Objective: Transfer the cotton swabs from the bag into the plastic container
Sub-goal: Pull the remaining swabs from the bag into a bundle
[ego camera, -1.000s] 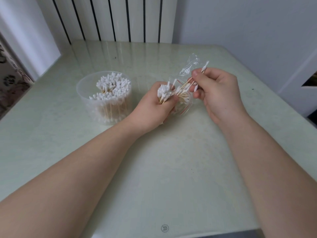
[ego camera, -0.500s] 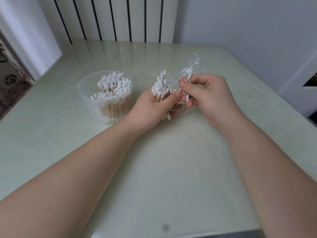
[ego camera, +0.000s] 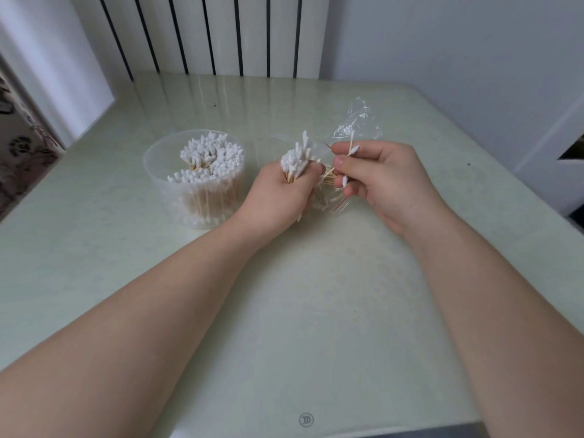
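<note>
Standing in the plastic container (ego camera: 152, 167), cotton swabs (ego camera: 210, 156); more in the bag (ego camera: 357, 121)

The cotton swabs (ego camera: 297, 161) have white tips on pale tan wooden sticks, the same in the plastic container (ego camera: 159, 181), which is clear and slightly milky. The bag (ego camera: 357, 121) is transparent with a thin red line near its lower edge. The table (ego camera: 316, 311) is pale green with faint cloudy mottling. At the far side the radiator (ego camera: 221, 33) is white, striped by black vertical gaps. The fabric (ego camera: 19, 147) at far left bears a dark floral pattern on beige
</note>
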